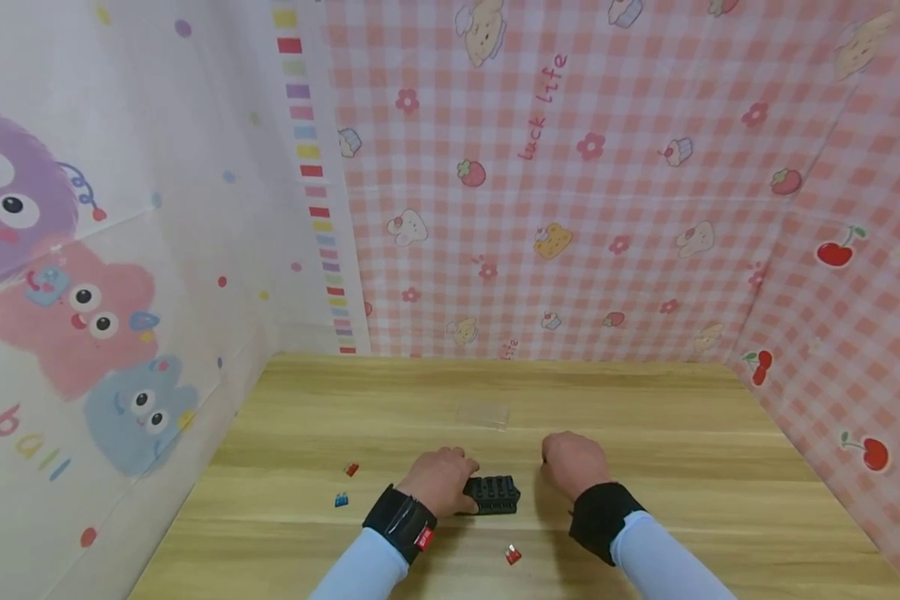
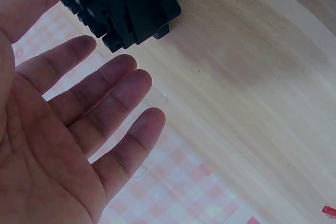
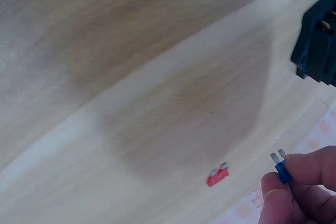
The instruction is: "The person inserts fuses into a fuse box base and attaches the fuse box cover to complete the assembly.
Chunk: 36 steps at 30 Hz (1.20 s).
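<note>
A black fuse box [image 1: 495, 494] with rows of slots sits on the table between the hands. At its left end is my left hand [image 1: 438, 482], the thumb overlapping the near side and the other fingers toward the far side. In the left wrist view, the fingers [image 2: 118, 90] look spread and nearly straight, close to the box. To the right of the box, my right hand [image 1: 576, 463] pinches a blue blade fuse [image 3: 283, 172] between thumb and fingertips, its two metal prongs sticking out. That fuse is hidden in the head view.
Nearer the front edge lies a red blade fuse [image 1: 513, 554]. Another red fuse [image 1: 352, 469] and a blue fuse [image 1: 341, 499] lie left of the left hand. Behind the box is a flat clear piece [image 1: 483, 415]. Patterned cloth walls [image 1: 555, 192] stand around the wooden table [image 1: 307, 400].
</note>
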Each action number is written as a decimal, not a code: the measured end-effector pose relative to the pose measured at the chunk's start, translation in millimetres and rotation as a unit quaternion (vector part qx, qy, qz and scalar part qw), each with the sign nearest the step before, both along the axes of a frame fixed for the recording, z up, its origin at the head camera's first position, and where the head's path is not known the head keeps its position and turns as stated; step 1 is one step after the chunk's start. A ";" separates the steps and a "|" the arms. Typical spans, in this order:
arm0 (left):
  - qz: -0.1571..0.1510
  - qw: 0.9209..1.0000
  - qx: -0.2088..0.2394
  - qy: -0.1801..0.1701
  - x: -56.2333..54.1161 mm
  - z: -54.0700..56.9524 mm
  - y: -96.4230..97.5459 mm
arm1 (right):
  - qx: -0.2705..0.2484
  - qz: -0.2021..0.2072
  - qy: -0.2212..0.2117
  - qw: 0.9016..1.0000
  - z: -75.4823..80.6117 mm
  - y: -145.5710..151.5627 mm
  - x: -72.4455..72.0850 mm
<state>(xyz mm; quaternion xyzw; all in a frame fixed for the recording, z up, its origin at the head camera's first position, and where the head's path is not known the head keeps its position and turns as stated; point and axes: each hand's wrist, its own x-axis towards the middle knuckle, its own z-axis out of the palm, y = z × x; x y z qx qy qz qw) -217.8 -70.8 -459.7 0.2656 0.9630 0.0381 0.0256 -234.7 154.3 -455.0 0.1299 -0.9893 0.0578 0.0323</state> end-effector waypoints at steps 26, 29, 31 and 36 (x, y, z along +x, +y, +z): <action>0.011 1.000 -0.006 -0.025 0.3 -4.2 1.0 | -0.074 -0.069 -0.049 0.994 25.7 -24.9 1.3; 0.010 1.000 -0.007 -0.025 -1.3 -2.4 1.5 | -0.086 -0.072 -0.057 0.992 28.9 -26.5 0.4; 0.009 1.000 -0.009 -0.024 -1.7 -0.8 1.8 | -0.093 -0.072 -0.062 0.991 31.2 -27.7 0.7; 0.008 1.000 -0.011 -0.021 -1.9 2.5 2.2 | -0.104 -0.067 -0.067 0.990 33.9 -29.7 1.6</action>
